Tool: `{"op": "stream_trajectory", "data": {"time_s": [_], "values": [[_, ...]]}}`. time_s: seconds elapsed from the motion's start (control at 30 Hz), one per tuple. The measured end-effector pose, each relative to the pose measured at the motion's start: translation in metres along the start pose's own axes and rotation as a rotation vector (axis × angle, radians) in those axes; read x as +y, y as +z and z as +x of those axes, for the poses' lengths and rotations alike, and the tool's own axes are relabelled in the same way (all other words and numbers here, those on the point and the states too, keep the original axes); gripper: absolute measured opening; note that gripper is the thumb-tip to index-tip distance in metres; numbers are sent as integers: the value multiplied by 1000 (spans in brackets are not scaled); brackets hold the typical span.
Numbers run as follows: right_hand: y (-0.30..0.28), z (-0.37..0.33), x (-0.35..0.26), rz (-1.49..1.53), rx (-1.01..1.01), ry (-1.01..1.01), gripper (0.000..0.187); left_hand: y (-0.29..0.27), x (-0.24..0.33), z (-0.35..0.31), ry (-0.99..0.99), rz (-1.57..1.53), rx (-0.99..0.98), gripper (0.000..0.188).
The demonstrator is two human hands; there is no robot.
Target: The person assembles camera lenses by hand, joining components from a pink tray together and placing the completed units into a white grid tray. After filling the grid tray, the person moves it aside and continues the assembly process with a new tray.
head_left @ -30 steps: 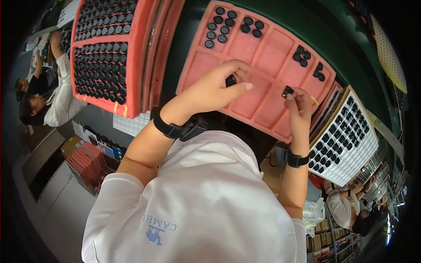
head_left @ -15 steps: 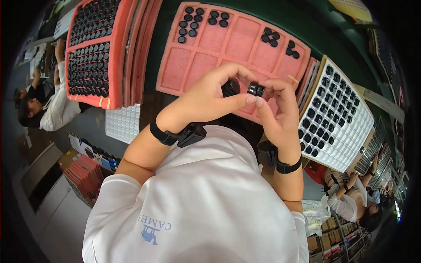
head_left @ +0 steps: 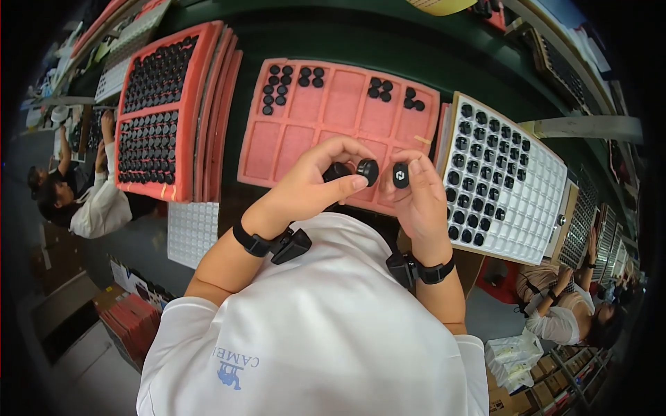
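A black piece (head_left: 400, 175) juts leftward from the right grip (head_left: 422, 200).

Between the left hand (head_left: 316, 175) and the right hand (head_left: 420, 197) lies only a narrow gap, crowded by the black round cap (head_left: 368, 170) and the black oval piece (head_left: 400, 176) they hold. Ahead of both, a hand could pass over the shallow pink foam tray (head_left: 345, 93), low ribs and far-side black caps (head_left: 282, 90) excepted. Leftward, a pink tray stack (head_left: 213, 121) blocks the way; just right, a loaded white tray (head_left: 535, 201); nearside, the person's torso (head_left: 347, 284).
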State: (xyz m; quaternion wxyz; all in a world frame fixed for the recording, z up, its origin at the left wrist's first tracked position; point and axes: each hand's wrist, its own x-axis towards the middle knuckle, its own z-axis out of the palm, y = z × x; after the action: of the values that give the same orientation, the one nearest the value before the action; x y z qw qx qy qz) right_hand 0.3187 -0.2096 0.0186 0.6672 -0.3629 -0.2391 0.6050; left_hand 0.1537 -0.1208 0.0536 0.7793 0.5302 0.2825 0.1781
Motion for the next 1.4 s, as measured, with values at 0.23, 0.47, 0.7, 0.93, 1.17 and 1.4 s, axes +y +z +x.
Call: {"op": "stream_trajectory", "data": {"time_s": [0.23,0.47,0.7,0.93,1.17,1.4], "values": [[14,-30,-20,-236,5,-115,20,18,2,-25,298,289,11,36],[32,-11,-13,-328,-44,-213,14,10,9,-4,478,442,-105,34],[27,4,-14,-332,-121,-224,15,1,4,7,429,374,-130,34],[38,-26,-20,-345,-164,-289,16,25,12,-24,453,382,-126,34],[27,-23,-17,-166,-222,-258,16,22,8,-19,527,411,-153,35],[20,-16,-13,-147,-196,-240,17,17,3,-12,554,411,-145,35]]}}
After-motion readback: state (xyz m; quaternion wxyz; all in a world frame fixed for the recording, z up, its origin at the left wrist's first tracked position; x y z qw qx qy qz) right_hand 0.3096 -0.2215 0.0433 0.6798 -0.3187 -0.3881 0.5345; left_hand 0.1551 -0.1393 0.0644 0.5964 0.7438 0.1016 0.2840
